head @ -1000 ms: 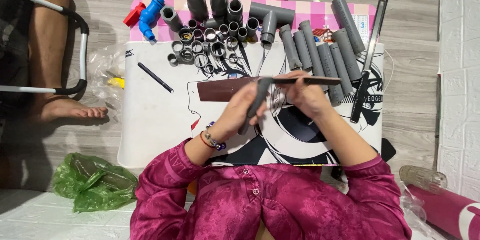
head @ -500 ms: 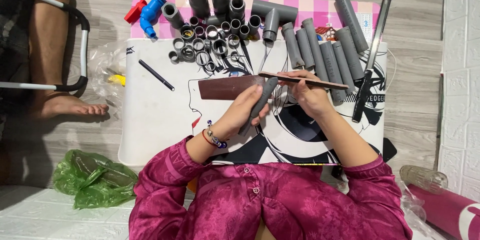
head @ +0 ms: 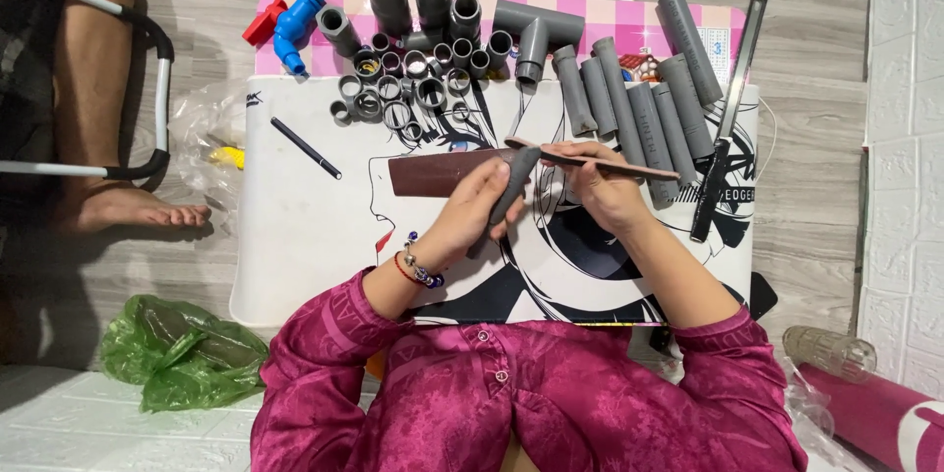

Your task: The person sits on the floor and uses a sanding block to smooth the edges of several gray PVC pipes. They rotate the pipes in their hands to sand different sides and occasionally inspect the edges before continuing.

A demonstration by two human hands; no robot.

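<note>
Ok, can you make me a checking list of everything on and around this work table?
Surface: white board with a black line drawing, on a grey wood floor.
Job's things: grey pipe piece in the left hand; thin flat stick in the right hand; brown strip lying under them.
Clutter: long grey pipes, short pipe rings, grey tee fitting, blue fitting, red fitting, black pen.
Grippers: both hands closed around what they hold.
Cables: thin white cord at the board's right edge.
Surroundings: green plastic bag, another person's bare foot, clear bottle, white brick wall.
</note>
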